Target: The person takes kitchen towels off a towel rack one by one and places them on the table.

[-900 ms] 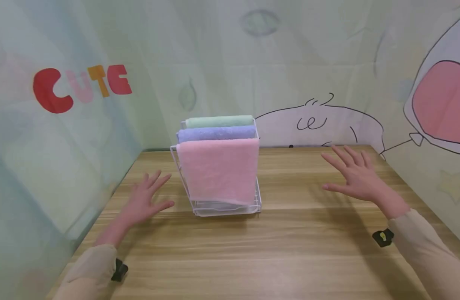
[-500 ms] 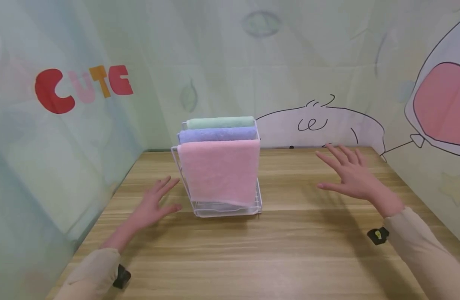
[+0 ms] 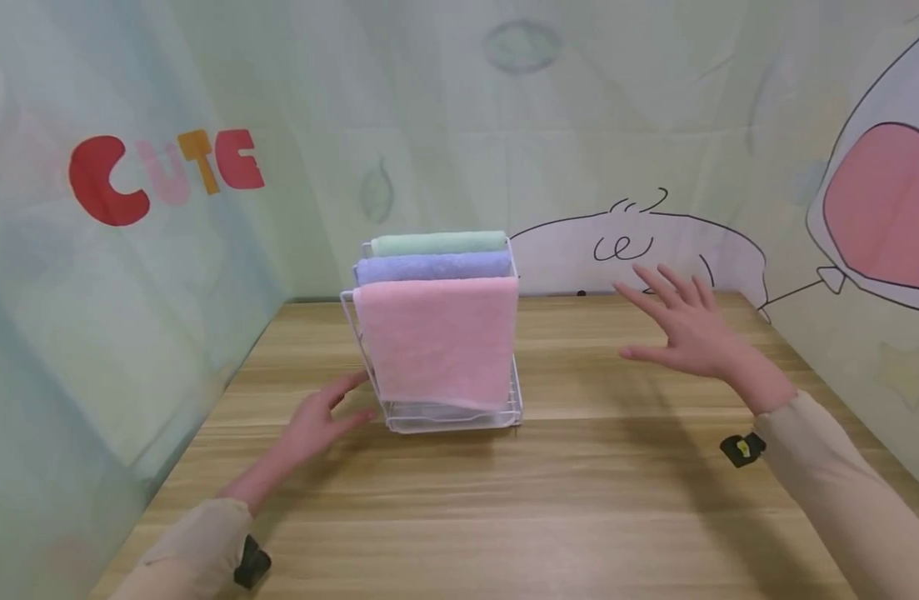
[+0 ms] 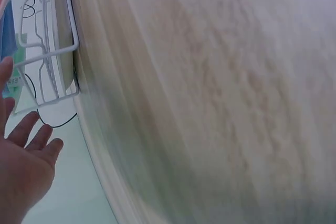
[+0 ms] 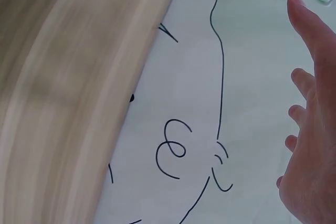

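A white wire rack (image 3: pixel 453 429) stands on the table with three folded towels hung over it. The pink towel (image 3: pixel 437 342) is in front, the blue towel (image 3: pixel 432 267) behind it, and the green towel (image 3: pixel 440 244) at the back. My left hand (image 3: pixel 317 429) is at the rack's lower left side, its fingertips close to the wire; whether they touch it I cannot tell. In the left wrist view this hand (image 4: pixel 26 171) has its fingers extended beside the rack (image 4: pixel 47 54). My right hand (image 3: pixel 691 333) hovers right of the rack, fingers spread, holding nothing.
The wooden table (image 3: pixel 549 508) extends in front of the rack and to both sides. Printed curtains (image 3: pixel 429 108) enclose it at the back, left and right. A dark band device (image 3: pixel 252 562) is on the left wrist, another device (image 3: pixel 742 449) on the right.
My left hand has moved right, up to the rack's left side. The right hand has shifted left and slightly farther away over the table. Rack and towels have stayed in place.
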